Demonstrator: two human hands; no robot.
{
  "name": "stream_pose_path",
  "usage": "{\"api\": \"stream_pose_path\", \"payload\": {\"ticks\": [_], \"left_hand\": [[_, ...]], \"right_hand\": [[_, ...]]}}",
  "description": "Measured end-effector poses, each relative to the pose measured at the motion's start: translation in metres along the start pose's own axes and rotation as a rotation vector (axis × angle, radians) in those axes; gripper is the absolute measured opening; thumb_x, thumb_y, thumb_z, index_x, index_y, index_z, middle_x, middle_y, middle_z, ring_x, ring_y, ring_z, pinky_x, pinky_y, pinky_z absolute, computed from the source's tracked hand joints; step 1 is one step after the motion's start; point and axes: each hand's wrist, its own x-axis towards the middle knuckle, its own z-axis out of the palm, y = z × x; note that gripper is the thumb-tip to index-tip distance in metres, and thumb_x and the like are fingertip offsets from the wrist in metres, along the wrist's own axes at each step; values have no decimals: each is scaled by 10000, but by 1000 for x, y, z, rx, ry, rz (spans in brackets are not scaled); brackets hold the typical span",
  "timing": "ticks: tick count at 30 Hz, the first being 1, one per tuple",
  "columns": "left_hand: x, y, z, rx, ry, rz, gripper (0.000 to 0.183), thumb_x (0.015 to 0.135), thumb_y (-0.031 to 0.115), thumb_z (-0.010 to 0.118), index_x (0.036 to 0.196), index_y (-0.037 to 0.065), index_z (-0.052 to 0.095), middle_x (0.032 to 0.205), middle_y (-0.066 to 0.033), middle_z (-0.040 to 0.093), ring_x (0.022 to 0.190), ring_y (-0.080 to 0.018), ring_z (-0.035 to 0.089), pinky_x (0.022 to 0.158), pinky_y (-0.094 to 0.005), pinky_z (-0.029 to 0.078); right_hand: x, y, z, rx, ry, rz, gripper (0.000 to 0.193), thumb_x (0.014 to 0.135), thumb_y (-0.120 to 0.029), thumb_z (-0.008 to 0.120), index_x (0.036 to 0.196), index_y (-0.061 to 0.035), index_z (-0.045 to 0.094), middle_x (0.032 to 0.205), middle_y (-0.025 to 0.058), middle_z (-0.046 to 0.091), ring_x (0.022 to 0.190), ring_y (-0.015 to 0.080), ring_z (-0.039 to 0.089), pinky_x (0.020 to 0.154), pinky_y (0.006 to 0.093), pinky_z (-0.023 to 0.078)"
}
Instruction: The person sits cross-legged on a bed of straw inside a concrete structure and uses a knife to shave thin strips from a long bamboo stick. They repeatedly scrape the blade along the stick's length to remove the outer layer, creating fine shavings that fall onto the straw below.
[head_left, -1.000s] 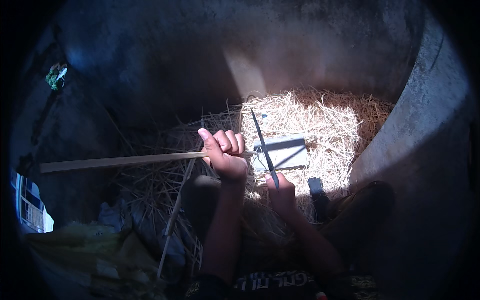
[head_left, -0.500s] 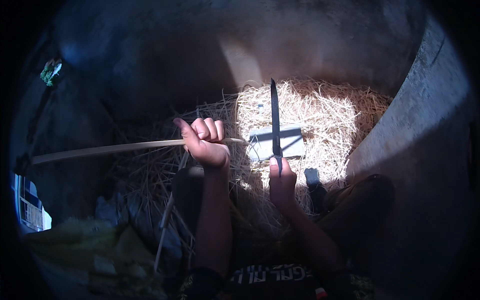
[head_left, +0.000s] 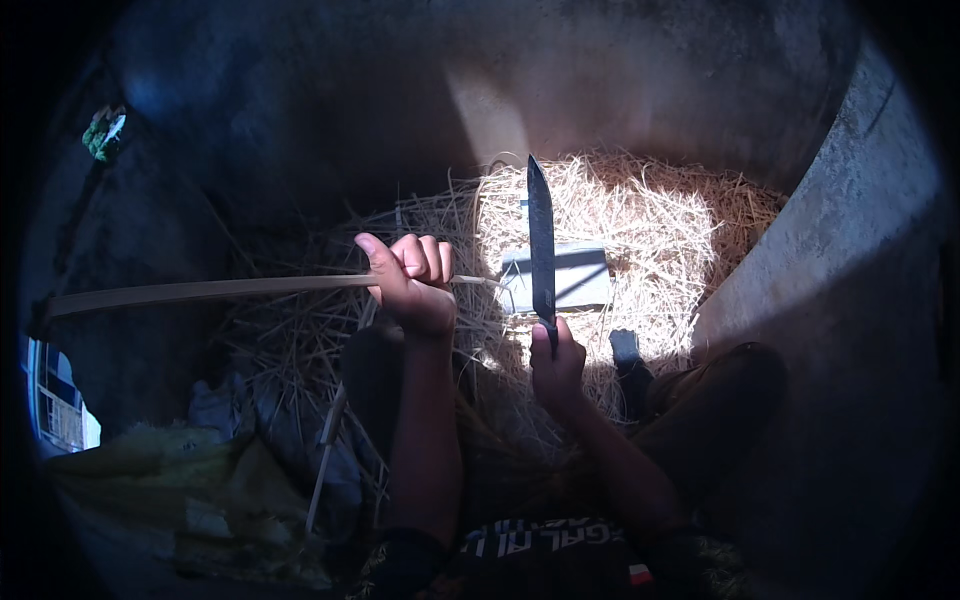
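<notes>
My left hand [head_left: 415, 283] is closed around a long pale strip of wood or bamboo [head_left: 210, 290]. The strip runs far out to the left, and its short thin end shows to the right of the fist. In my right hand [head_left: 558, 368] is the handle of a large dark knife [head_left: 541, 235], its blade pointing up and away from me. The blade passes in front of a grey block [head_left: 580, 278] lying on the shavings. Strip and knife are apart.
A heap of pale shavings [head_left: 650, 215] covers the floor, brightly sunlit. Curving walls [head_left: 330, 120] stand behind and to the right. At lower left lie a yellowish cloth or sack [head_left: 170, 490] and a thin stick [head_left: 328, 445].
The knife has turned so more of its broad side shows, and its tip has shifted slightly left. My right hand moved a little left; my left hand keeps its grip on the strip.
</notes>
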Motion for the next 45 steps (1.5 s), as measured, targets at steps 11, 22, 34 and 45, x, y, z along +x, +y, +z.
{"api": "stream_pose_path", "payload": {"ticks": [11,22,34,45], "left_hand": [[9,-5,-21,-132,-5,-64,608,1051,511,359,557,179,232,506,53,195,432,-90,135,427,-272,135],[7,-3,-12,-89,-87,-105,618,1059,531,290,551,179,259,500,67,184,426,-86,142,412,-261,164],[5,-8,-7,-74,-143,-112,640,1044,566,317,540,175,275,484,64,183,411,-85,154,408,-254,169],[5,-8,-13,-87,-134,-77,639,1046,568,303,540,179,273,485,58,206,407,-89,140,400,-258,159]], "right_hand": [[5,-20,4,-32,-15,27,336,1034,-290,499,848,-16,557,604,44,504,573,131,493,549,337,412],[4,-26,6,96,104,42,349,1026,-322,493,871,-20,575,580,55,526,559,128,535,553,339,435],[-9,-19,0,-73,84,-27,320,1028,-301,499,947,-2,583,614,146,585,595,233,630,563,395,460],[-5,0,23,316,142,130,339,1044,-292,481,877,-11,574,596,48,504,548,124,531,536,359,430]]}}
